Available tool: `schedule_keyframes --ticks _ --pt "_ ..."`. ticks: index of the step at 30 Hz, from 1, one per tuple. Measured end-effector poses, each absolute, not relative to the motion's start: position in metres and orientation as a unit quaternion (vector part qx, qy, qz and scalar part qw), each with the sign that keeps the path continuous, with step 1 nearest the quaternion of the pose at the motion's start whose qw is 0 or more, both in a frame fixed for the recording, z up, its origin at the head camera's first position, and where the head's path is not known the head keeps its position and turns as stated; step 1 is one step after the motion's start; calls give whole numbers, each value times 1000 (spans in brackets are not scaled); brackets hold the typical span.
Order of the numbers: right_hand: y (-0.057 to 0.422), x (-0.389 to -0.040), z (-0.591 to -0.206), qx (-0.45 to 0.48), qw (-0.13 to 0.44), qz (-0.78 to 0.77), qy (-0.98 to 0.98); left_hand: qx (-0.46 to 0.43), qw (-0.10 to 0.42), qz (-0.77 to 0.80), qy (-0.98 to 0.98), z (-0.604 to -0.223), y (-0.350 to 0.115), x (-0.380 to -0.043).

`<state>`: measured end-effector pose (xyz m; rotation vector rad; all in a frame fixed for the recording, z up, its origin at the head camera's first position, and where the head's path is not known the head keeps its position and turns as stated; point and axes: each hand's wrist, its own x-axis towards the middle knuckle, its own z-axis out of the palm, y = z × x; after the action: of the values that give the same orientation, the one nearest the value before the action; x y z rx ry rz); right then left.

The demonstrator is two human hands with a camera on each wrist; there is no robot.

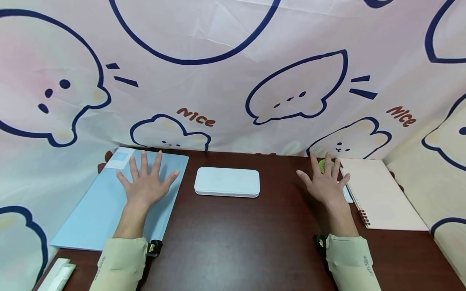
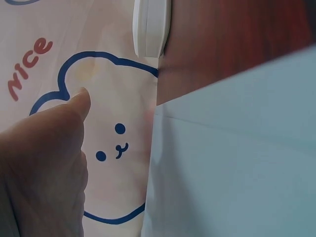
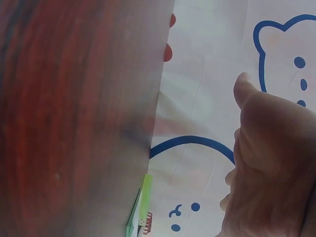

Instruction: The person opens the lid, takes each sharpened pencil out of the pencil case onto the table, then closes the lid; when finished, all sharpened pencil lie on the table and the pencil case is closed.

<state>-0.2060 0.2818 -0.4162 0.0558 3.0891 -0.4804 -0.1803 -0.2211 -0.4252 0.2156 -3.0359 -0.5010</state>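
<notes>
My left hand is spread flat with its fingers apart, over a light blue folder on the left of the table. The left wrist view shows that hand raised above the folder's surface. On the right, my right hand is likewise spread, beside a spiral notebook with a blank cream page. Its fingers partly cover a small green round item. Between the hands lies a closed white pencil case. Neither hand holds anything.
White paper-like strips lie at the near left corner of the dark wooden table. A printed cloth with cartoon outlines hangs along the back and both sides. A pale blue-white piece shows beside the notebook's spiral edge.
</notes>
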Motion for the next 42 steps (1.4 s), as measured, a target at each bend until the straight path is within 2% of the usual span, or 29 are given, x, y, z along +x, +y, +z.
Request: schedule_keyframes --ticks 10,22,27,35,42 --pt "266 -204 -410 -37 -1 -160 986 -16 -19 -237 -971 -420 -204 -182" --pt "192 -204 -403 -171 28 -168 970 -135 -37 -272 -952 -422 -168 -184" --pt "158 -204 -404 -235 69 -170 954 -151 -60 -314 -935 -426 -157 -183" --pt "129 -206 -406 -237 167 -155 945 -160 -92 -336 -924 -433 -150 -179" --pt "125 -208 -412 -224 171 -140 949 -150 -89 -325 -930 -436 -145 -181"
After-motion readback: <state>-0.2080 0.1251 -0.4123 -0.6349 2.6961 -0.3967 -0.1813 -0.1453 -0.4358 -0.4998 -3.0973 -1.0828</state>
